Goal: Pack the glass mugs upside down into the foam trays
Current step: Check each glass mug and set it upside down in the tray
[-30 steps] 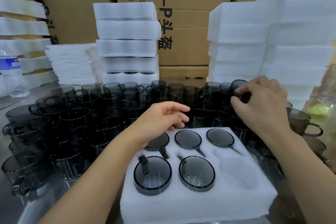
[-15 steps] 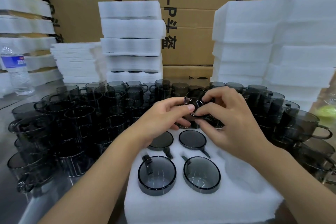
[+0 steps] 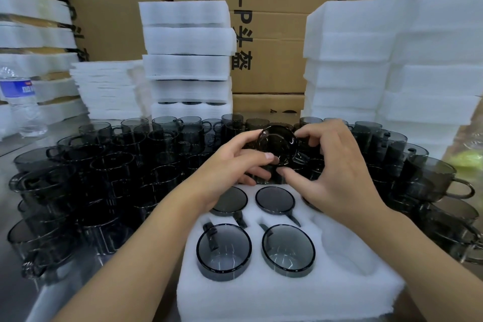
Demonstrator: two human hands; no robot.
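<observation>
A smoky grey glass mug [image 3: 277, 144] is held tilted, its round base toward me, above the far edge of the white foam tray [image 3: 274, 293]. My left hand [image 3: 235, 165] grips its left side with thumb and fingers. My right hand [image 3: 332, 172] pinches its right side and covers the tray's back right pocket. Several mugs sit upside down in the tray: two in front [image 3: 224, 251], [image 3: 288, 250] and two behind [image 3: 275, 200], [image 3: 230, 201]. The front right pocket [image 3: 347, 251] holds nothing.
Many upright grey mugs [image 3: 109, 172] crowd the metal table to the left, behind and right [image 3: 431, 180] of the tray. Stacks of foam trays [image 3: 188, 60], [image 3: 392, 60] and cardboard boxes [image 3: 266, 21] stand at the back. A water bottle [image 3: 22, 102] is far left.
My right hand took a mug from the far right cluster and brought it to the centre. My left hand rose to meet it, and both now hold it tilted over the tray.
</observation>
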